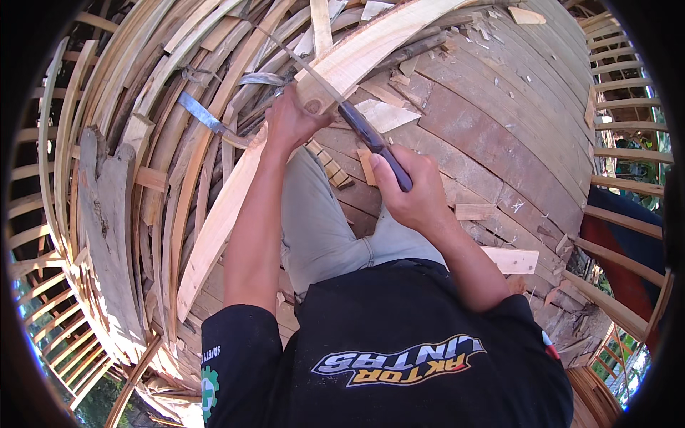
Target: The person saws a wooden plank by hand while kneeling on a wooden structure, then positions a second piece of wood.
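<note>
A long curved plank [392, 36] of pale wood slants up across my lap, from the lower left to the top. My left hand [295, 120] grips the plank at its edge above my left thigh, its fingertips partly hidden. In my right hand [416, 184] is the dark handle of a machete [314, 75]. Its long narrow blade points to the upper left and lies across the plank, just beyond my left hand. Whether the edge touches the wood I cannot tell.
Many curved wooden strips [143, 93] are stacked on the left, beside a weathered grey board [107, 228]. A metal blade [200, 110] lies among them. Wood chips and offcuts [510, 259] litter the plank floor [492, 135]. Slatted ribs [628, 128] rise on the right.
</note>
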`<state>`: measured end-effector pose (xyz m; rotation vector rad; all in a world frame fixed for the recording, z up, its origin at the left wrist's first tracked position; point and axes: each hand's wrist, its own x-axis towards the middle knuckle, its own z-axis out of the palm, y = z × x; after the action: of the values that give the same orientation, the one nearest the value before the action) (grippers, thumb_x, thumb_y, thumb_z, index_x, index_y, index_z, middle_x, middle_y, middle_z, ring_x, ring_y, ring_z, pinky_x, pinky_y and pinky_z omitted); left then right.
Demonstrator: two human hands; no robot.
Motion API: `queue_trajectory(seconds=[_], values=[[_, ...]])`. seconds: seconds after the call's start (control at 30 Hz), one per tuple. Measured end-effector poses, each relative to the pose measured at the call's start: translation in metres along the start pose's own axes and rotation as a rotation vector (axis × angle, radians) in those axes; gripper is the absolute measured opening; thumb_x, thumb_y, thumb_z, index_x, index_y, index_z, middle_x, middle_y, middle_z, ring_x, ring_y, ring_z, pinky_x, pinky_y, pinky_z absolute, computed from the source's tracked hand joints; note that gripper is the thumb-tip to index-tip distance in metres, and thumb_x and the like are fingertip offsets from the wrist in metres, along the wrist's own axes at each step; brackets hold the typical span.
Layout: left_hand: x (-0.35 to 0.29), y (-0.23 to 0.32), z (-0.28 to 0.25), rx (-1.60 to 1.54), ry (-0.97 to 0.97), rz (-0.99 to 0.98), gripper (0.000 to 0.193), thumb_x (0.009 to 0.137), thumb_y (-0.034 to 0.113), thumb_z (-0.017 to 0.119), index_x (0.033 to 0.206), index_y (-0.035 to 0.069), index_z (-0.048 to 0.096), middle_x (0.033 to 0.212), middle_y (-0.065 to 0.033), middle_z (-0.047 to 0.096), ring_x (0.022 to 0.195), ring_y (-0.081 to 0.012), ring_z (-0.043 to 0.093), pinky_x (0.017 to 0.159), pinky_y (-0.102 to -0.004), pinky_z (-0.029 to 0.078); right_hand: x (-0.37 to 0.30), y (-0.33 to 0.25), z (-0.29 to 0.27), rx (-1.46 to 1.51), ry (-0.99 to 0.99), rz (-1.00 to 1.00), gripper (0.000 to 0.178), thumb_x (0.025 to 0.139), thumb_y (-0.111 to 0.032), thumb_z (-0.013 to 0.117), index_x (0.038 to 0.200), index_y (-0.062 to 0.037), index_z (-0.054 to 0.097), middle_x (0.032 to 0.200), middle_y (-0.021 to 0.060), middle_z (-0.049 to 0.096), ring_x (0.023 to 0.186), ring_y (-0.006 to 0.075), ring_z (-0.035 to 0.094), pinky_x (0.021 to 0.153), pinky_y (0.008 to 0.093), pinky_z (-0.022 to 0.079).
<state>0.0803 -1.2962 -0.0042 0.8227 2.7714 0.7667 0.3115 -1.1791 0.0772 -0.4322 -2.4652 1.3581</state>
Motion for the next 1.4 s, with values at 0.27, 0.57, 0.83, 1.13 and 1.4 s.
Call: queue_trajectory(seconds=[0.27, 0.57, 0.83, 1.13, 1.4], values=[[-0.007, -0.007, -0.002, 0.013, -0.015, -0.067, 0.094, 0.054, 0.044, 0.082, 0.124, -0.009, 0.046, 0.109, -0.0271, 0.062, 0.105, -0.0384, 0.059, 0.091, -0.0442, 0.044, -0.121, 0.002, -0.076, -0.091, -0.134, 0.088, 0.025, 0.085, -0.013, 0.059, 0.065, -0.0010, 0.050, 0.051, 0.0119, 0.047, 0.040, 0.0254, 0.048, 0.043, 0.0357, 0.037], [-0.003, -0.002, -0.002, 0.027, -0.040, -0.045, 0.096, 0.055, 0.042, 0.083, 0.126, -0.010, 0.045, 0.114, -0.0275, 0.060, 0.107, -0.0372, 0.059, 0.093, -0.0416, 0.044, -0.035, 0.001, -0.016, 0.000, -0.059, 0.119, 0.026, 0.087, -0.017, 0.061, 0.068, -0.0004, 0.052, 0.051, 0.0154, 0.047, 0.042, 0.0311, 0.050, 0.044, 0.0370, 0.037], [-0.002, -0.007, 0.001, -0.003, 0.000, -0.023, 0.093, 0.055, 0.043, 0.082, 0.122, -0.009, 0.047, 0.107, -0.0269, 0.062, 0.102, -0.0387, 0.060, 0.090, -0.0431, 0.046, -0.081, -0.002, -0.052, 0.013, -0.064, 0.112, 0.024, 0.086, -0.015, 0.059, 0.067, -0.0003, 0.054, 0.049, 0.0141, 0.047, 0.042, 0.0292, 0.053, 0.043, 0.0366, 0.038], [-0.003, -0.011, 0.003, 0.023, -0.022, -0.042, 0.087, 0.057, 0.041, 0.082, 0.121, -0.008, 0.049, 0.113, -0.0265, 0.060, 0.107, -0.0380, 0.058, 0.094, -0.0426, 0.043, -0.109, 0.009, -0.070, -0.074, -0.144, 0.140, 0.026, 0.084, -0.015, 0.058, 0.063, -0.0017, 0.049, 0.048, 0.0108, 0.043, 0.039, 0.0243, 0.047, 0.042, 0.0332, 0.036], [-0.002, 0.000, 0.006, -0.036, -0.031, 0.031, 0.090, 0.055, 0.043, 0.081, 0.119, -0.012, 0.049, 0.104, -0.0260, 0.064, 0.102, -0.0395, 0.060, 0.092, -0.0450, 0.043, 0.001, 0.006, -0.003, -0.022, 0.016, -0.003, 0.029, 0.088, -0.019, 0.062, 0.067, -0.0009, 0.052, 0.051, 0.0169, 0.048, 0.042, 0.0324, 0.047, 0.043, 0.0365, 0.036]])
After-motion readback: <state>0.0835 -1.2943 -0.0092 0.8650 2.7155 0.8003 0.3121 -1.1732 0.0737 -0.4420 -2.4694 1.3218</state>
